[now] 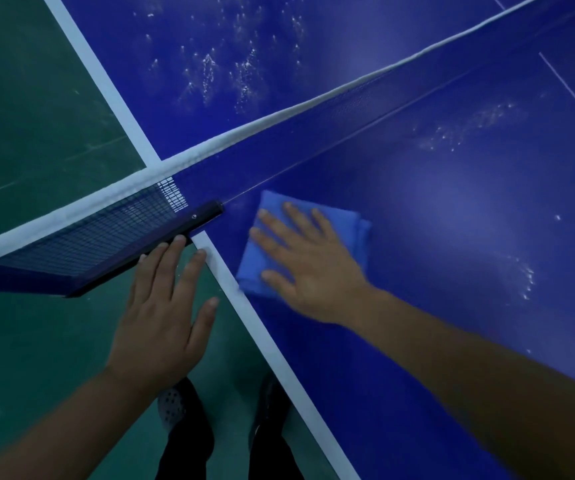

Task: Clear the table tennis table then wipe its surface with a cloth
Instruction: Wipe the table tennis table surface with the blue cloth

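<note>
Seen from above, a person stands at the side of a blue table tennis table [417, 237], beside the net [279, 123]. Their right hand [310, 265] lies flat, fingers spread and straight, pressing a folded blue cloth [341, 220] onto the surface just inside the white edge line and close to the net post [196, 220]. Their left hand [161, 317] is open too, fingers straight, fingertips reaching the dark net clamp at the table edge; whether they truly touch it is hard to tell. Whitish specks, possibly droplets, dot the blue surface on both sides of the net. Dark shoes [175, 407] stand on green floor [37, 116] below.
</note>
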{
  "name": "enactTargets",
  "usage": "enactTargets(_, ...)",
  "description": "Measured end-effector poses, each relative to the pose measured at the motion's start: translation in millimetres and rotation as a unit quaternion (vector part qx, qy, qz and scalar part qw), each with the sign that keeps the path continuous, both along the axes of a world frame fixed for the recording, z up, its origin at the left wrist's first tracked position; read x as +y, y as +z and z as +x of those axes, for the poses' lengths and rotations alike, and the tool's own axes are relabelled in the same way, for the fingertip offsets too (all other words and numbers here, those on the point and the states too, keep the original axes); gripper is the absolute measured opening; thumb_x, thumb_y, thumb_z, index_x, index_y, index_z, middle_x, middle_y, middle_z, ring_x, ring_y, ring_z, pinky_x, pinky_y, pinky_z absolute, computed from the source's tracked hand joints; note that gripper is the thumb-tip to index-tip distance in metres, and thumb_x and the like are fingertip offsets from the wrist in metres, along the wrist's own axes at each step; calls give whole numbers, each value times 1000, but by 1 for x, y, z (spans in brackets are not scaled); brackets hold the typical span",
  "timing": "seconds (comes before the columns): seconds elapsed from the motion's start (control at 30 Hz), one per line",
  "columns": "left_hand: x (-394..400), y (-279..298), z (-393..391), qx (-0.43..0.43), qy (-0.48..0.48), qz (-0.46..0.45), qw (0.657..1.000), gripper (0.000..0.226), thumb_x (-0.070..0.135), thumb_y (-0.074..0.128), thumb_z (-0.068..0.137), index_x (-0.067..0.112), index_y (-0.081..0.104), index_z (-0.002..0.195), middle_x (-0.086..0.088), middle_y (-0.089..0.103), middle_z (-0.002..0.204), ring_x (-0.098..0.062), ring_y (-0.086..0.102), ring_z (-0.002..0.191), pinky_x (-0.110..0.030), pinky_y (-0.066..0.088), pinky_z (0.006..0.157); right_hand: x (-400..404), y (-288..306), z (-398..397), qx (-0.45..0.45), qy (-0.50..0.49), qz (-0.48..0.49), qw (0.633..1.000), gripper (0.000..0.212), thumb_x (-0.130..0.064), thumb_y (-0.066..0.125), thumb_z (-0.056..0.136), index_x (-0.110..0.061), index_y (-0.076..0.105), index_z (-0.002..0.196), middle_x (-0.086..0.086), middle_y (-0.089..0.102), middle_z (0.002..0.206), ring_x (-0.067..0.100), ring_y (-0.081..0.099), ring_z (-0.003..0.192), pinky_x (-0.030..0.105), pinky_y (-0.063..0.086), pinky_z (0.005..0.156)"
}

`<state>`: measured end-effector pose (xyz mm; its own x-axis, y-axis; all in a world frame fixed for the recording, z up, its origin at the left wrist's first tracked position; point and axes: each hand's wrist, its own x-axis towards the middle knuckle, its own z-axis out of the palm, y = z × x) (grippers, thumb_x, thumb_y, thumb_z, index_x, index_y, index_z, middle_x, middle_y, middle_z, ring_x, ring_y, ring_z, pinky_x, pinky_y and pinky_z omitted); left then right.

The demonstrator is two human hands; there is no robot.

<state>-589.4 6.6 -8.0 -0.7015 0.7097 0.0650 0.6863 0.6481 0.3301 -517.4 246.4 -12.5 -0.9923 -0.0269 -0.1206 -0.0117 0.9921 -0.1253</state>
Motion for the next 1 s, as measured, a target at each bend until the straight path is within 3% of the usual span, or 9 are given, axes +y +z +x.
enactTargets(0.2, -3, 2, -3, -3, 19, -18, 1000, 63, 42, 37, 97, 2, 44, 146, -24, 32, 155, -44, 30, 141, -52, 18, 121, 116, 15, -41, -2, -380, 27, 925, 60, -47, 28, 104, -23, 21, 158, -1, 13, 166, 28, 8, 152, 52, 10, 121)
enactTargets(0.33, -3, 5, -8, 6, 30, -20, 999, 62, 41, 38, 97, 0, 46, 144, -24, 37, 152, -43, 34, 138, -51, 20, 120, 26, 2, -40, 1, -134, 28, 991, 64, -50, 22, 101, -23, 17, 158, 2, 12, 166, 30, 10, 152, 56, 11, 120)
enactTargets(0.43, -3, 8, -10, -1, 27, -17, 999, 62, 40, 39, 96, -1, 48, 141, -23, 41, 150, -43, 40, 136, -52, 21, 119, -21, 1, 4, -31, 82, -1, 996, 63, -54, 25, 101, -25, 23, 156, 0, 19, 165, 29, 12, 152, 54, 6, 122)
enactTargets(0.5, -3, 12, -12, -17, 26, -20, 999, 62, 41, 38, 96, -2, 48, 141, -21, 42, 150, -40, 40, 136, -49, 19, 121, 10, 3, -3, -18, 36, 18, 999, 64, -54, 24, 99, -24, 27, 156, 1, 21, 164, 30, 14, 152, 57, 10, 121)
enactTargets(0.6, -6, 16, -12, -36, 24, -28, 999, 63, 41, 36, 97, -3, 48, 140, -20, 43, 150, -38, 40, 138, -49, 20, 120, 44, 12, -30, -33, -199, 40, 979, 63, -52, 22, 101, -23, 20, 158, -1, 13, 166, 28, 6, 153, 55, 9, 121)
enactTargets(0.67, -6, 18, -13, -42, 21, -30, 998, 62, 41, 36, 96, -4, 51, 136, -20, 43, 150, -39, 41, 137, -51, 23, 119, 10, 8, -31, -24, -142, 22, 989, 63, -50, 23, 101, -23, 20, 157, 1, 15, 166, 30, 8, 153, 55, 8, 121)
enactTargets(0.77, -7, 20, -14, -51, 17, -31, 998, 61, 43, 36, 96, -4, 54, 131, -19, 43, 150, -39, 42, 136, -51, 24, 118, -39, 1, -4, -23, 122, 7, 992, 61, -52, 24, 102, -25, 20, 156, 1, 17, 165, 29, 9, 153, 54, 6, 122)
enactTargets(0.93, -9, 20, -15, -66, 17, -32, 997, 61, 45, 36, 96, -3, 54, 130, -18, 42, 151, -38, 41, 137, -49, 24, 119, -1, 10, -26, -26, -93, 17, 995, 63, -52, 21, 100, -27, 21, 157, 4, 10, 166, 30, 4, 153, 57, 9, 121)
enactTargets(1.0, -9, 20, -15, -67, 14, -30, 997, 61, 44, 36, 96, -3, 54, 130, -19, 42, 151, -39, 41, 137, -51, 24, 118, -28, 6, -15, -9, 58, -2, 998, 60, -51, 26, 101, -25, 28, 155, 7, 17, 165, 32, 10, 152, 55, 7, 122)
